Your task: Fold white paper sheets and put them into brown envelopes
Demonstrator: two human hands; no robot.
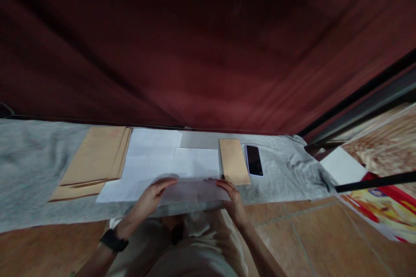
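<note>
White, creased rectangular paper sheet point(198, 188), six o'clock in view, over grey fabric cloth point(286, 173). Left hand point(158, 190) and right hand point(234, 201) hold its nine and three o'clock sides; uneven pull could skew the crease.

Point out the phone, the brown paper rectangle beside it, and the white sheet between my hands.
Phone point(254, 160): head view, middle of its dark screen.
Brown paper rectangle point(234, 162): head view, middle of its upper face.
White sheet point(195, 189): head view, its near, shaded part.

paper sheet point(196, 165) | white, creased | near part raised | over cloth point(282, 177)
</note>
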